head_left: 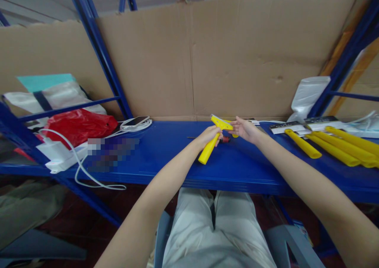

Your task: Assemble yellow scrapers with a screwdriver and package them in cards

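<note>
My left hand (211,136) is closed around the yellow handle of a scraper (207,151), held above the blue shelf top (168,153). Its wide yellow head points up and away from me, with a pale strip along the edge. My right hand (243,129) is at the right end of that head, fingers stretched out; whether they touch it I cannot tell. Behind the hands lies a screwdriver (226,139) with a red and black handle, partly hidden. Another yellow piece (235,135) shows just under my right fingers.
Several yellow-handled scrapers (340,145) lie at the right. On the left are a red plastic bag (79,125), a white power strip (63,161) with cables and a phone (139,121). Cardboard (231,58) walls the back; blue posts (100,50) stand at both sides.
</note>
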Demonstrator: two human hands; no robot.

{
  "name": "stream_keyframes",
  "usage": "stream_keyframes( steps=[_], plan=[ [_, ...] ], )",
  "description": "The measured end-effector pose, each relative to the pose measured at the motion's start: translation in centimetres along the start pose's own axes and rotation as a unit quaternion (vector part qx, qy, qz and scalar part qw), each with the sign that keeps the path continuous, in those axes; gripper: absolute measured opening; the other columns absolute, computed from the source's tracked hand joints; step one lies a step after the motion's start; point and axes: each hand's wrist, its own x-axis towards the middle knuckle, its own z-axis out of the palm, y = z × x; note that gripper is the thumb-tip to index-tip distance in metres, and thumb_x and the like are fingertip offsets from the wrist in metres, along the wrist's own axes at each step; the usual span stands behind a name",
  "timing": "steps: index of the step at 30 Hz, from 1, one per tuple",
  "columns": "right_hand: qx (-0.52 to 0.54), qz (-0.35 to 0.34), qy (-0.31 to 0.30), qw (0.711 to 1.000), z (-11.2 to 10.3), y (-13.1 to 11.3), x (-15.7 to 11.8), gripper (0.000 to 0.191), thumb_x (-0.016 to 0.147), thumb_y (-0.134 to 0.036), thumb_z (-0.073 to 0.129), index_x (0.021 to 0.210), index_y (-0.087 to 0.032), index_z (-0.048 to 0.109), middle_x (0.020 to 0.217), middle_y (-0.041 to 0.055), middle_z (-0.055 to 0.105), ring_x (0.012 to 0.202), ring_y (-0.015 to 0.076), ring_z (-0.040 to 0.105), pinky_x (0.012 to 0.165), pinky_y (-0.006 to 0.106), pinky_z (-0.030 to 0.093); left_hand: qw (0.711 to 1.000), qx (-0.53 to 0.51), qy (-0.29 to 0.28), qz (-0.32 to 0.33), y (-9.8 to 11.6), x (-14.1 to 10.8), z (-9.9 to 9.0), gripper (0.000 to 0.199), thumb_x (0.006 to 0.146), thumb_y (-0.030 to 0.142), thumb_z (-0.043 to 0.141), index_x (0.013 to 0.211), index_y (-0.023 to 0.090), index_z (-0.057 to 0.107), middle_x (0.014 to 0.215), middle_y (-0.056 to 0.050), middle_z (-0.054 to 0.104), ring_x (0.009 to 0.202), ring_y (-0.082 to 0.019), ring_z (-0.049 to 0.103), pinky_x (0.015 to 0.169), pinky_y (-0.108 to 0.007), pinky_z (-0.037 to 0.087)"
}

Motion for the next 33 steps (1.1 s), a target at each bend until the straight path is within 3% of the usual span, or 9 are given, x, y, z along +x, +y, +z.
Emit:
stream_keyframes(
  steps=[5,11,16,20,26,29,33],
  plan=[
    [0.105,0.045,-0.051,0.992,1.7,-0.4,-1.0,0.036,0.098,-0.034,0.022,0.09,-0.019,0.054,0.092,0.0139,0.069,0.095,0.0218,0.067,0.083,0.04,0.056,1.0,-0.012,-0.012,-0.001,0.1,0.0,-0.2,0.016,0.083,0.006,0.034,0.08,0.018,0.044,0.044,0.009,0.041,0.027,-0.008,0.037,0.033,-0.018,0.029],
    [0.065,0.033,-0.082,0.994,1.6,0.2,-0.4,0.038,0.097,-0.031,0.018,0.091,-0.019,0.054,0.097,0.0149,0.067,0.095,0.0201,0.066,0.083,0.037,0.056,1.0,-0.017,-0.01,-0.005,0.0,0.2,-0.3,0.016,0.082,0.007,0.035,0.083,0.017,0.047,0.046,0.008,0.042,0.028,-0.008,0.037,0.034,-0.018,0.03],
    [0.06,0.03,-0.062,0.996,1.3,0.4,0.0,0.041,0.096,-0.03,0.016,0.087,-0.018,0.055,0.099,0.0168,0.065,0.1,0.0203,0.065,0.088,0.036,0.054,0.999,-0.037,0.005,0.0,-0.2,0.5,-0.4,0.015,0.082,0.008,0.036,0.084,0.017,0.048,0.046,0.008,0.041,0.028,-0.007,0.036,0.034,-0.018,0.029],
    [0.015,0.019,-0.01,1.0,-1.4,0.7,1.5,0.043,0.094,-0.033,0.014,0.084,-0.018,0.054,0.105,0.0201,0.062,0.106,0.0211,0.062,0.091,0.036,0.051,0.998,-0.049,0.038,-0.005,-0.2,0.6,-0.6,0.012,0.083,0.009,0.037,0.082,0.017,0.046,0.046,0.008,0.042,0.028,-0.007,0.037,0.034,-0.018,0.028],
    [-0.119,0.0,0.095,0.988,-8.6,1.6,4.1,0.052,0.091,-0.038,0.011,0.103,-0.015,0.056,0.107,0.023,0.06,0.105,0.0259,0.062,0.087,0.044,0.051,0.993,-0.04,0.103,-0.046,-0.3,0.6,-0.7,0.009,0.085,0.011,0.04,0.085,0.017,0.046,0.047,0.008,0.043,0.03,-0.006,0.038,0.035,-0.017,0.03],
    [-0.104,0.024,0.139,0.984,-10.9,2.0,4.4,0.049,0.089,-0.034,0.014,0.106,-0.015,0.056,0.103,0.022,0.061,0.1,0.0266,0.064,0.086,0.046,0.051,0.992,-0.029,0.106,-0.056,-0.1,0.4,-0.6,0.011,0.086,0.011,0.039,0.089,0.016,0.049,0.046,0.008,0.043,0.031,-0.007,0.038,0.036,-0.018,0.031],
    [-0.031,0.045,0.17,0.984,-11.7,2.2,4.3,0.045,0.089,-0.03,0.016,0.108,-0.015,0.055,0.099,0.0208,0.062,0.096,0.0266,0.065,0.085,0.045,0.051,0.993,-0.019,0.105,-0.058,0.1,0.2,-0.4,0.013,0.086,0.01,0.038,0.09,0.016,0.049,0.046,0.008,0.044,0.03,-0.007,0.037,0.036,-0.019,0.03]
  ],
)
